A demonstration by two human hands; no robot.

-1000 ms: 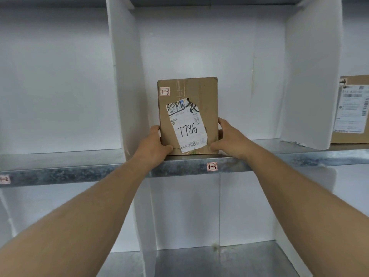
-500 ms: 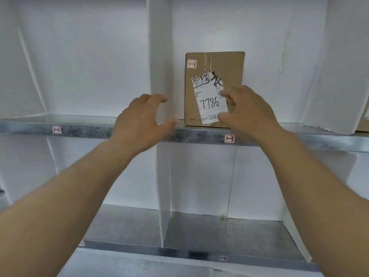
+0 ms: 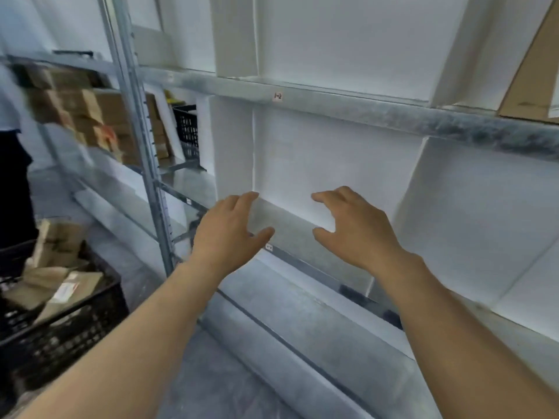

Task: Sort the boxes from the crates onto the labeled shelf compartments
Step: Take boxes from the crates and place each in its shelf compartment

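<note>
Both hands have let go of the cardboard box (image 3: 535, 83) and drawn back; it stands on the upper shelf (image 3: 363, 111), right of the "1-2" label (image 3: 277, 96), so I judge it sorted. Left hand (image 3: 230, 234) and right hand (image 3: 354, 231) hover released, fingers spread, holding nothing. Left of the label are two black crates: the near crate (image 3: 75, 322) holds several blurred boxes, the far crate (image 3: 187, 131) sits on other shelving.
</note>
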